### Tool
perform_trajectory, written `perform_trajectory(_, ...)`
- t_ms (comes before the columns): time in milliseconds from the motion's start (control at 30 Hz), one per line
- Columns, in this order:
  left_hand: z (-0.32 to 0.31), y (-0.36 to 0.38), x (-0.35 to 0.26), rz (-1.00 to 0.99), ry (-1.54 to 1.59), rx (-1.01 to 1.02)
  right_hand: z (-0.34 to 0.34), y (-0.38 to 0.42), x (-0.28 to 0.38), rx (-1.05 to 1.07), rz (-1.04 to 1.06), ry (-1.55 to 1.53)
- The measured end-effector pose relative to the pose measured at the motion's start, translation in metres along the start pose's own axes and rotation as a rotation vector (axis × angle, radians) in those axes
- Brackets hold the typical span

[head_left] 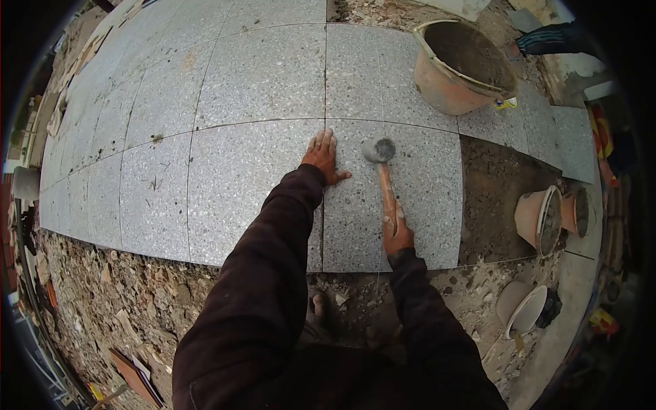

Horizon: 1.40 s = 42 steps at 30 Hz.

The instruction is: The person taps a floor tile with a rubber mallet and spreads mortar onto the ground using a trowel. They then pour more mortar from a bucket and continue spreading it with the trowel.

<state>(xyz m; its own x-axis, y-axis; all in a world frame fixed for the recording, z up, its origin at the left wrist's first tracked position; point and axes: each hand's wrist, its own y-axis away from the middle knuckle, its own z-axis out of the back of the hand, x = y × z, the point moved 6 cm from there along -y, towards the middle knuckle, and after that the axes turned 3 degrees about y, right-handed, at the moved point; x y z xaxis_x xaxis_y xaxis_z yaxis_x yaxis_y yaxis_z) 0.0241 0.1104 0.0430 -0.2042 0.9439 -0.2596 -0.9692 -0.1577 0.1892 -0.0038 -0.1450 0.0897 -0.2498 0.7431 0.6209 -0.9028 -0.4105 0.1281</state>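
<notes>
My right hand [398,236] is wrapped round the wooden handle of a rubber mallet [380,152], whose grey head is over the speckled grey floor tile [427,205]. Flat across the joint between that tile and the larger tile [253,184] to its left lies my left hand [324,158], fingers stretched forward and thumb out to the right. Both tiles form the near row of a paved surface. A dark bed of mortar or soil [495,198] shows right of the tile under the mallet.
A large bucket of dark mix [451,89] stands on the tiles at the back right, by another person's sleeve [553,39]. Smaller buckets [529,217] sit at right, another bucket [516,304] nearer me. Rubble [123,294] borders the near left edge. A string line crosses the front.
</notes>
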Motion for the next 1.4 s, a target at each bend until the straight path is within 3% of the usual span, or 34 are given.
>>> perform_trajectory(167, 0.003, -0.002, 0.005, 0.016, -0.04, 0.03, 0.068, 0.001, 0.027, -0.187, 0.177, -0.177)
perform_trajectory(333, -0.002, -0.007, -0.001, 0.003, -0.095, 0.064, 0.095, 0.016, -0.009, -0.356, 0.194, -0.103)
perform_trajectory(500, 0.006, -0.008, -0.008, 0.011, -0.107, 0.106, 0.047, 0.034, -0.086, -0.204, -0.121, -0.038)
perform_trajectory(600, -0.001, 0.001, -0.009, 0.015, -0.135, 0.112, 0.052, 0.029, -0.094, -0.037, -0.242, 0.024)
perform_trajectory(733, 0.003, -0.007, -0.009, 0.019, -0.14, 0.068, 0.07, 0.038, -0.087, -0.197, -0.106, -0.078)
perform_trajectory(867, -0.001, -0.004, -0.007, 0.028, -0.145, 0.05, 0.069, 0.087, -0.087, -0.255, -0.191, -0.074)
perform_trajectory(1000, -0.004, -0.002, -0.009, -0.043, -0.149, -0.051, 0.08, 0.189, -0.078, -0.146, -0.552, -0.174)
perform_trajectory(1100, -0.007, 0.002, -0.008, -0.111, -0.127, -0.154, 0.104, 0.261, -0.072, -0.322, -0.535, 0.0)
perform_trajectory(1233, -0.015, 0.006, -0.01, -0.175, -0.131, -0.224, 0.125, 0.28, -0.096, -0.227, -0.8, 0.013)
perform_trajectory(1400, -0.011, 0.008, -0.008, -0.2, -0.083, -0.273, 0.12, 0.27, -0.131, -0.232, -0.83, 0.065)
